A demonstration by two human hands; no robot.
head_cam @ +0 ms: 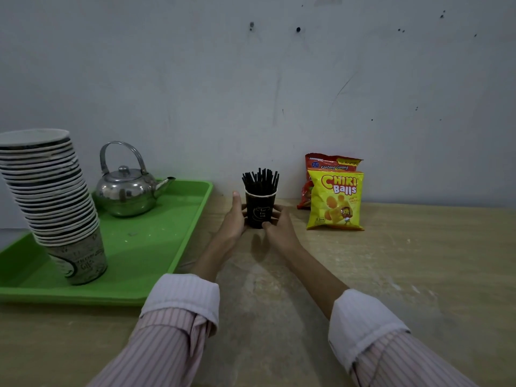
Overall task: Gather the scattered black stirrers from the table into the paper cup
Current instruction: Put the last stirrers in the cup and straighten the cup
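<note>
A pale wooden tabletop (405,275) fills the lower frame and meets a scuffed grey-white wall (251,79) above. At centre, one black paper cup (259,212) stands upright near the wall with a bundle of black stirrers (261,180) upright inside, too many to count; the left hand (233,219) and right hand (276,223) each curl a partly closed grip against its sides. At left, one green tray (156,247) carries one steel kettle (128,188) and one leaning stack of cups (53,199); two snack bags (335,199) stand right of centre.
</note>
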